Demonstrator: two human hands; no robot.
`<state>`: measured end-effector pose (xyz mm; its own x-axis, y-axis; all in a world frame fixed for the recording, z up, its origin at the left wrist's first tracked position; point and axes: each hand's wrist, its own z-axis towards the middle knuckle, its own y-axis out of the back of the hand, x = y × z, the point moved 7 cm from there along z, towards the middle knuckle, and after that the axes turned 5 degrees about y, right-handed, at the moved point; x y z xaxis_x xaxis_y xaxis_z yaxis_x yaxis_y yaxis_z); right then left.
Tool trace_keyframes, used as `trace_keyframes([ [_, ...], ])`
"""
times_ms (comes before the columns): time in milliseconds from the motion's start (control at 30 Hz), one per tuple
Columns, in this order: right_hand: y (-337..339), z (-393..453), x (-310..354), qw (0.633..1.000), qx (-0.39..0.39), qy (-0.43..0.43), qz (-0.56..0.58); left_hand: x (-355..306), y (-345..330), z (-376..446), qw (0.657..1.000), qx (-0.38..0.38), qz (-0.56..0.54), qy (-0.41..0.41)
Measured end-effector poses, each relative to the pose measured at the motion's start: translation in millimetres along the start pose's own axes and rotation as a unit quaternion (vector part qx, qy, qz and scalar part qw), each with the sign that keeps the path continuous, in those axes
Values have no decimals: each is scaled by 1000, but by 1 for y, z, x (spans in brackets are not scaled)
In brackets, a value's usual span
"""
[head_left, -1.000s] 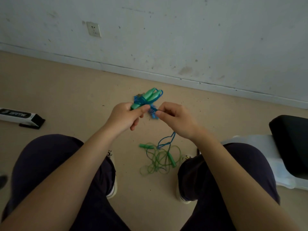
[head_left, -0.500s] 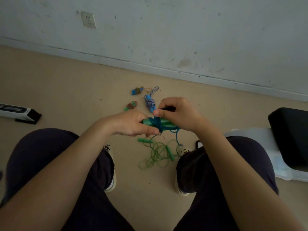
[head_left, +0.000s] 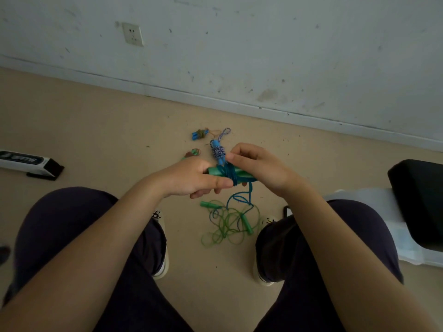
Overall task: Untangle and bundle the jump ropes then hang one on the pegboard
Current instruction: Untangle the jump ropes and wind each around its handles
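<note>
My left hand (head_left: 191, 178) grips the green handles of a jump rope (head_left: 217, 171) held level above the floor. Its blue cord is wound around the handles, and the loose end (head_left: 241, 200) hangs down. My right hand (head_left: 256, 166) pinches the blue cord at the wrap. On the floor between my feet lies a tangled green jump rope (head_left: 227, 224) with green handles. Farther out lie a bundled blue-and-white rope (head_left: 217, 150), a small blue bundle (head_left: 199, 134) and another small bundle (head_left: 193, 153). No pegboard is in view.
I sit with my knees apart, shoes (head_left: 160, 236) on a beige floor. A white and black box (head_left: 28, 161) lies at the left. A black seat (head_left: 419, 200) over a white plastic bin (head_left: 383, 224) stands at the right. A wall with a socket (head_left: 133, 34) is ahead.
Both hands came down and toward me with the green-handled rope, now held level. The blue cord wrap on the handles has grown. The view has shifted a little.
</note>
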<state>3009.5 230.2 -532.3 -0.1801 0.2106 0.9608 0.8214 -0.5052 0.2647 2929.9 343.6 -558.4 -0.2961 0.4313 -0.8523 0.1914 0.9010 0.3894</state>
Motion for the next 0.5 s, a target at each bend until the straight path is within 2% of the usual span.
trace_keyframes([
  [167,-1,-2,-2,991,33,-24,130,0,2,0,999,-9,-45,-5],
  [367,-4,0,1,956,57,-21,288,-5,6,-1,992,-34,-118,-15],
  [433,-6,0,2,953,63,-13,297,-9,11,-2,985,-67,-158,-24],
  [500,-7,1,1,965,56,-5,256,-11,16,-2,977,-111,-179,-31],
])
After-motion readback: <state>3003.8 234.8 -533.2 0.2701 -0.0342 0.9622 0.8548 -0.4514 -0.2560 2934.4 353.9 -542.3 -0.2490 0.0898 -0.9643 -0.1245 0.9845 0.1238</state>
